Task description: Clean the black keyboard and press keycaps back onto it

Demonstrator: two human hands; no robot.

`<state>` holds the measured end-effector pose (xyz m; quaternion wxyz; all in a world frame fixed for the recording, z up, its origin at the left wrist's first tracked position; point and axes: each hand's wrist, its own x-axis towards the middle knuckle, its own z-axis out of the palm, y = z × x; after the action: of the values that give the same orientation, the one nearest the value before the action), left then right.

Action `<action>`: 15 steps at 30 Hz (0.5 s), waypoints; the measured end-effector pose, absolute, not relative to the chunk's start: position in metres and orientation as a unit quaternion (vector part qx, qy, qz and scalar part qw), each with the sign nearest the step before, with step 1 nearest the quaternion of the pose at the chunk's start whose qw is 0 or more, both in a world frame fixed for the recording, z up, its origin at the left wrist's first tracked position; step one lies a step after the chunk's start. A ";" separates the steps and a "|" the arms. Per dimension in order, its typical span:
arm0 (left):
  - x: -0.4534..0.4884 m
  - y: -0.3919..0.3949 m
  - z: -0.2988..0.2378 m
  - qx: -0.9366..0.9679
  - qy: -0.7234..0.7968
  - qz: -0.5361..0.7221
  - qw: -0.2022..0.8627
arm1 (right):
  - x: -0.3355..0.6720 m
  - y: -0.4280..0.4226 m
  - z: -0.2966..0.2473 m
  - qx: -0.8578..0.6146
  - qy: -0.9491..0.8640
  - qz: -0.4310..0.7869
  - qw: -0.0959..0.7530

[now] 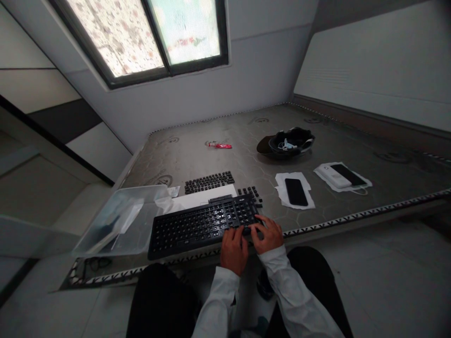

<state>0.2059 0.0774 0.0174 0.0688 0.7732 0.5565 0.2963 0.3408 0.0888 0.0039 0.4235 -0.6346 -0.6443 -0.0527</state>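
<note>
A black computer keyboard (202, 225), its keycaps removed over much of its face, lies slanted along the front edge of the mattress. My left hand (234, 249) grips the front edge near its right end, fingers curled over the rim. Close beside it, my right hand (268, 234) bends its fingers onto the keyboard's lower right corner; any small piece under the fingertips is too small to make out. Behind the keyboard, loose black keycaps (209, 182) stand in rows, and a smaller group of keycaps (251, 191) sits by the upper right corner. A white sheet (207, 195) lies between.
To the left stands a clear plastic bin (141, 199) with papers inside. On the right are a black phone (296, 192) on white paper and a white device (340, 177) with a cable. Farther back lie a dark cap (268, 146) and a red packet (221, 146).
</note>
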 end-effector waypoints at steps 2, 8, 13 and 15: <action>0.205 0.077 0.017 0.774 0.555 0.296 0.071 | 0.341 0.089 0.004 -0.637 -0.643 -0.055 0.422; 0.206 0.076 0.020 0.773 0.562 0.286 0.070 | 0.340 0.090 0.002 -0.636 -0.630 -0.058 0.442; 0.207 0.076 0.022 0.774 0.561 0.286 0.067 | 0.342 0.090 0.004 -0.642 -0.604 -0.061 0.468; 0.207 0.076 0.022 0.773 0.560 0.291 0.063 | 0.342 0.090 0.005 -0.650 -0.597 -0.062 0.466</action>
<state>0.2070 0.0758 0.0215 0.0633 0.7728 0.5602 0.2914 0.3416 0.0899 0.0050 0.4664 -0.6499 -0.5969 -0.0617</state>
